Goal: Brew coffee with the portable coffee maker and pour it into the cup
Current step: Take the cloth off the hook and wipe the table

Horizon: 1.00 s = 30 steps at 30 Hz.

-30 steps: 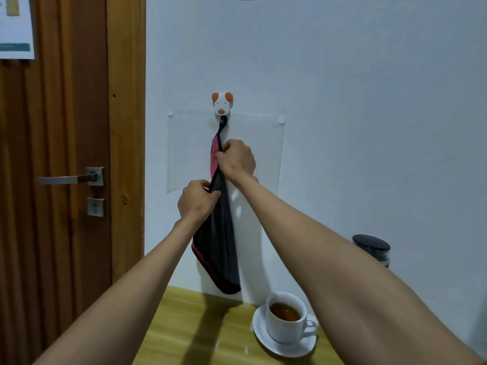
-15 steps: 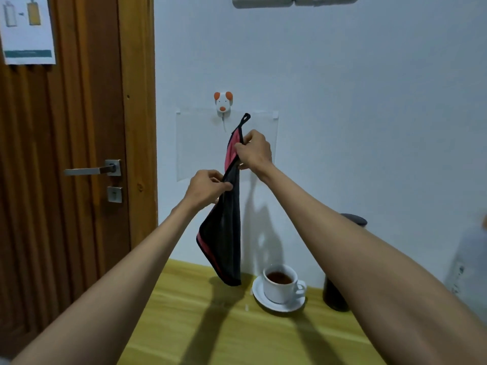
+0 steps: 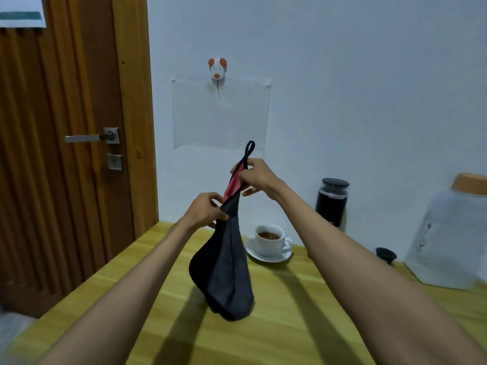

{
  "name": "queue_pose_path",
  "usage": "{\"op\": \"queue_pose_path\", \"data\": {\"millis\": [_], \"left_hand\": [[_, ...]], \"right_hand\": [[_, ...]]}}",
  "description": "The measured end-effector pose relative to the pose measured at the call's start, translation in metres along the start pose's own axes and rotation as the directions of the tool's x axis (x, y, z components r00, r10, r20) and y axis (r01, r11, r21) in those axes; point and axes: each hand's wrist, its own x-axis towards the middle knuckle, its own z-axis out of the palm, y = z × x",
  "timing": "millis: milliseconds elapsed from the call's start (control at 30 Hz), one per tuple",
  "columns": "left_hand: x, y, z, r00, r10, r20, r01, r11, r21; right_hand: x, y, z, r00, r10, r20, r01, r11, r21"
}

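Observation:
A dark cloth with a pink lining and a hanging loop dangles above the wooden table. My right hand pinches its top just below the loop. My left hand pinches its edge a little lower. A white cup with brown coffee stands on a white saucer behind the cloth. The black portable coffee maker stands upright by the wall, to the right of my right forearm. A small black cap lies on the table further right.
A dog-shaped wall hook sits above a clear wall sheet, with nothing hanging on it. A large clear jar with a wooden lid stands at the right edge. A wooden door with a metal handle is on the left.
The cloth has come off the wall hook and moved down toward the table, both hands still holding it. The view has tilted down, showing more of the table.

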Motion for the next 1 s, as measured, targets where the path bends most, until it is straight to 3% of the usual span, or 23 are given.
{"op": "queue_pose_path", "data": {"millis": [133, 267, 367, 500, 600, 700, 733, 800, 867, 1000], "left_hand": [[-0.006, -0.040, 0.028, 0.967, 0.086, -0.242, -0.064, 0.993, 0.094], [-0.019, -0.059, 0.044, 0.966, 0.169, -0.194, -0.135, 0.975, 0.176], [-0.028, -0.069, 0.046, 0.991, 0.129, -0.036, -0.115, 0.961, 0.252], [-0.043, -0.087, 0.051, 0.988, -0.041, 0.152, -0.004, 0.958, 0.288], [-0.055, -0.095, 0.048, 0.992, -0.029, 0.119, 0.018, 0.996, 0.093], [-0.072, -0.106, 0.049, 0.997, -0.002, -0.078, -0.006, 0.995, -0.096], [-0.080, -0.112, 0.050, 0.988, 0.000, -0.155, -0.007, 0.999, -0.048], [-0.091, -0.128, 0.049, 0.970, 0.046, -0.239, 0.012, 0.972, 0.236], [-0.092, -0.147, 0.047, 0.984, 0.039, -0.174, 0.055, 0.860, 0.507], [-0.091, -0.160, 0.052, 0.993, -0.095, -0.071, 0.118, 0.737, 0.665]], "right_hand": [[-0.025, 0.031, 0.004, 0.972, 0.062, 0.226, -0.029, 0.989, -0.146], [-0.044, 0.067, 0.015, 0.896, 0.234, 0.377, -0.115, 0.943, -0.313], [-0.051, 0.084, 0.026, 0.893, 0.276, 0.355, -0.141, 0.921, -0.362], [-0.061, 0.098, 0.056, 0.975, 0.168, 0.146, -0.093, 0.903, -0.419], [-0.072, 0.117, 0.084, 0.997, 0.051, 0.063, -0.018, 0.899, -0.437], [-0.084, 0.138, 0.109, 0.993, 0.014, 0.119, 0.035, 0.917, -0.397], [-0.088, 0.145, 0.116, 0.989, 0.004, 0.147, 0.056, 0.914, -0.403], [-0.095, 0.156, 0.130, 0.984, -0.032, 0.175, 0.106, 0.897, -0.429], [-0.099, 0.164, 0.141, 0.984, -0.070, 0.166, 0.145, 0.851, -0.505], [-0.100, 0.171, 0.146, 0.990, -0.071, 0.122, 0.129, 0.808, -0.575]]}}
